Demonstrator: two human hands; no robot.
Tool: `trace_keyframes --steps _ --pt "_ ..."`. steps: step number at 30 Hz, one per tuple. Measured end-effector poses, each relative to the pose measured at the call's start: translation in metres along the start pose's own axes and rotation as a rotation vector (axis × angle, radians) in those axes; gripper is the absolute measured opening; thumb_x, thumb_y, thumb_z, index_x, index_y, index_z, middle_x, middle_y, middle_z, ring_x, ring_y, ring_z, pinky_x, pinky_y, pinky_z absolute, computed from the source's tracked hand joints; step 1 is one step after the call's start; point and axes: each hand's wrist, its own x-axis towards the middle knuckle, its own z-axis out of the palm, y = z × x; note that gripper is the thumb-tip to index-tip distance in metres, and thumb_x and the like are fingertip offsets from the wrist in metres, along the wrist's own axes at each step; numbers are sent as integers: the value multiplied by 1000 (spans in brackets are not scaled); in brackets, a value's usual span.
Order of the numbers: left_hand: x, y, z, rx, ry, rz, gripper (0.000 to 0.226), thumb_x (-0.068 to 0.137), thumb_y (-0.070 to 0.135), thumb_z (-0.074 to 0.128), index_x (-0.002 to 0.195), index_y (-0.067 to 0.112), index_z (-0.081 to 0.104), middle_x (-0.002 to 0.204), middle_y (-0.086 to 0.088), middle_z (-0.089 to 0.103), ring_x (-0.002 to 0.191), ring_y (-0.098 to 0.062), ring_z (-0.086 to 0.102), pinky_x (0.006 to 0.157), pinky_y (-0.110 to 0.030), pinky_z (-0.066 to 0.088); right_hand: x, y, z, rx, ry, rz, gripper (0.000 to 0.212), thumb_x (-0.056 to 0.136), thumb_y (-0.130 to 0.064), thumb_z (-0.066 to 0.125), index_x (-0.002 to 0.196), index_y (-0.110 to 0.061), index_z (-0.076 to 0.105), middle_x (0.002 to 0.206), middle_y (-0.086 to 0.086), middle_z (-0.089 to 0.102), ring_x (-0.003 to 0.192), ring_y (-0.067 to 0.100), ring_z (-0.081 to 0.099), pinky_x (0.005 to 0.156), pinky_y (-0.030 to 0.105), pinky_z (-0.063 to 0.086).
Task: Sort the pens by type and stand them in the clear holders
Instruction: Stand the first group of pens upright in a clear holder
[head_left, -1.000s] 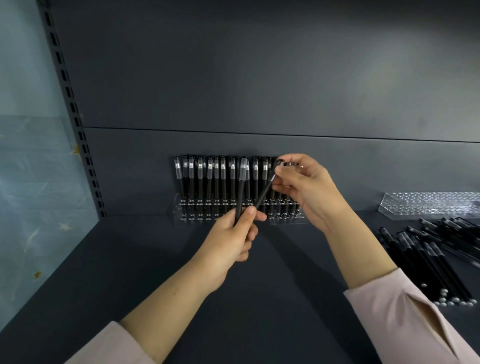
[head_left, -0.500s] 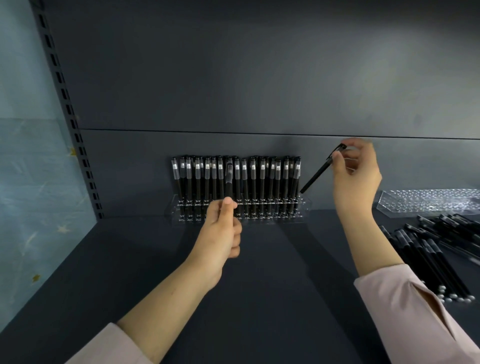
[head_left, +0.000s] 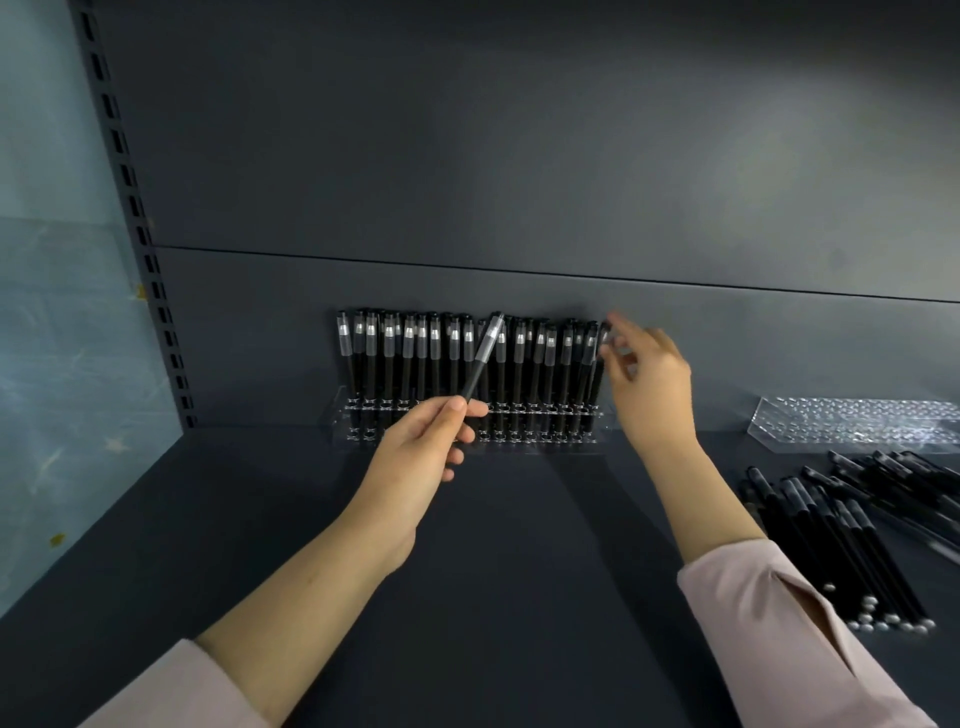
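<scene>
I record the left hand (head_left: 415, 457) with fingers pinching a tilted black pen (head_left: 483, 358) just before the filled clear holder (head_left: 343, 426), the right hand (head_left: 644, 379) blurred at the rightmost standing pen (head_left: 596, 384), grip undeterminable, and loose pens (head_left: 831, 530) lying further right on the shelf (head_left: 519, 571).

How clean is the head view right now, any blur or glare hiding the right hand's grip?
Head view: the fingers of the right hand are motion-blurred at the right end of the filled holder, so the grip is unreadable. Head view: the left hand and its pen are sharp. Head view: the empty clear holder glints but reads fine; the light is dim and even.
</scene>
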Motion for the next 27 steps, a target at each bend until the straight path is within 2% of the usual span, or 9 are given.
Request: trace_keyframes --steps 4,6,8,11,14,17,21,24,27 --pt "1 -1 -5 -12 6 3 30 101 37 47 92 40 75 73 16 65 68 1 57 67 -19 49 -4 -5 3 -76 -41 -11 40 96 -13 56 136 -14 54 113 14 55 98 30 55 92 37 46" --pt "0 -1 -7 -13 1 4 30 101 36 47 93 39 75 74 14 65 69 0 58 69 -21 48 -5 -18 1 -10 18 -25 38 96 -15 56 133 -15 57 110 10 55 96 23 54 90 29 45" --pt "0 0 -9 -4 -13 4 30 101 36 46 94 40 75 74 13 66 70 0 58 70 -22 48 -5 -40 0 201 -62 22 30 95 -21 57 124 -21 63 102 0 62 87 10 58 81 15 45" --pt "2 -1 -12 26 -40 5 31 102 34 47 92 42 75 73 14 66 70 1 58 71 -22 48 -12 -73 5 597 -358 128 18 94 -25 59 109 -26 69 92 -8 71 85 6 65 74 20 52" --pt "3 -1 -16 92 -92 34 30 101 34 48 92 40 76 73 15 66 70 3 57 70 -18 48 -16 -90 14 778 -419 152 15 92 -14 63 105 -16 70 87 0 72 81 10 67 71 20 54" --pt "10 8 -31 249 -105 132 23 100 35 50 99 37 72 83 17 70 78 8 60 73 -12 47 -13 -101 20 894 -357 187 18 90 -9 65 107 -15 65 84 6 72 78 14 68 74 24 55" --pt "32 15 -84 604 138 328 12 94 31 62 105 30 67 95 17 65 88 3 60 72 -6 43 -7 -116 31 863 -131 173 14 88 -12 68 94 -22 60 77 0 70 74 19 70 71 25 55" --pt "40 3 -122 640 180 167 25 89 34 69 111 25 63 100 9 63 84 -5 60 70 -12 42 -7 -131 45 797 -15 126 14 88 -15 68 91 -26 59 78 -7 66 76 17 68 70 20 52" --pt "44 -11 -133 622 42 -10 35 87 34 71 118 26 57 107 9 64 83 -7 62 76 -21 46 -9 -141 58 767 25 77 14 89 -15 67 93 -25 58 84 -3 66 76 12 65 71 20 52"
